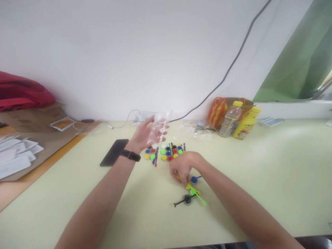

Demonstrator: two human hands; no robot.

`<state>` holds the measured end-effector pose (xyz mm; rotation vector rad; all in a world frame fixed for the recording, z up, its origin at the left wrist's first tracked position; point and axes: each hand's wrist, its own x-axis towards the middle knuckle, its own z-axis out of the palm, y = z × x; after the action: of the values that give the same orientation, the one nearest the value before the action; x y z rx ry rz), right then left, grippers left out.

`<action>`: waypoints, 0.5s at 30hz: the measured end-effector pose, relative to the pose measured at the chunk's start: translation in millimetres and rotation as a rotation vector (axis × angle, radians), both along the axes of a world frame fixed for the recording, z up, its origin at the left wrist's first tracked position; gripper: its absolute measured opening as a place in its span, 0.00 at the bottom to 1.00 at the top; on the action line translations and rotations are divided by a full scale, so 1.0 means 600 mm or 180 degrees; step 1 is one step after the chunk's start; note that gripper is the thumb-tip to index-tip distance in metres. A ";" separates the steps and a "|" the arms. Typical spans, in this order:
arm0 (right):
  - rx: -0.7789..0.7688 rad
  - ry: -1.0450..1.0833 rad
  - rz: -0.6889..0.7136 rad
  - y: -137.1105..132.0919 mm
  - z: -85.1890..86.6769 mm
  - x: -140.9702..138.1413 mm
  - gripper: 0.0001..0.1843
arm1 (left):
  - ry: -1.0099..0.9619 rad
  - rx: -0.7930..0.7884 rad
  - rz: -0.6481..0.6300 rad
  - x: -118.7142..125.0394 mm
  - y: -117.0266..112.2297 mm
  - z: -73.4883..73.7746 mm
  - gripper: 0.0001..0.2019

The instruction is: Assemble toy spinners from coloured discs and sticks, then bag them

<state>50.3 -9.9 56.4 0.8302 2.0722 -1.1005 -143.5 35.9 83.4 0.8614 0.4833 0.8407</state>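
My left hand (143, 134), palm up with a dark band on its wrist, holds a clear plastic bag (157, 128) above the table. Some pale pieces show through the bag, too blurred to name. Fingers pointing down, my right hand (183, 166) is closed on a yellow spinner arrow (178, 176) near the table; part of it is hidden by the fingers. Around it lie a blue spinner (194, 179), a light green spinner (193, 191) and a black spinner (187, 199). Beyond sit several coloured round bases (164, 157) and loose arrows (156, 157).
A black phone-like slab (114, 152) lies left of my left forearm. Two bottles, one clear (230, 119) and one yellow (246, 123), stand by a red-and-yellow bag (217, 112) at the back right. A cardboard box (35, 117) and white packets (18, 155) lie left.
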 end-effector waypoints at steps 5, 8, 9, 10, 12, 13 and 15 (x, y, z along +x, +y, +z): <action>0.0158 0.0334 -0.0062 0.011 0.009 0.018 0.09 | 0.0012 0.0230 -0.0078 -0.002 -0.003 0.000 0.30; 0.0247 0.0509 -0.0156 0.024 0.016 0.037 0.07 | -0.0046 0.0323 -0.0298 -0.002 -0.003 -0.004 0.30; 0.0257 0.0573 -0.0200 0.028 0.019 0.044 0.08 | -0.0058 0.0362 -0.0371 -0.002 -0.002 -0.005 0.30; 0.0258 0.0661 -0.0244 0.031 0.023 0.051 0.08 | -0.0060 0.0400 -0.0428 -0.003 -0.001 -0.007 0.29; 0.0245 0.0937 -0.0358 0.036 0.035 0.066 0.10 | -0.0043 0.0477 -0.0479 -0.004 0.000 -0.011 0.29; 0.0234 0.1107 -0.0434 0.036 0.043 0.074 0.12 | -0.0040 0.0522 -0.0488 -0.005 0.001 -0.013 0.30; 0.0255 0.1462 -0.0618 0.035 0.062 0.093 0.14 | -0.0077 0.0622 -0.0512 -0.007 0.001 -0.017 0.31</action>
<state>105.8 11.1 93.6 0.8959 2.4629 -1.4277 -147.8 36.8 73.0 1.0544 0.3089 0.7574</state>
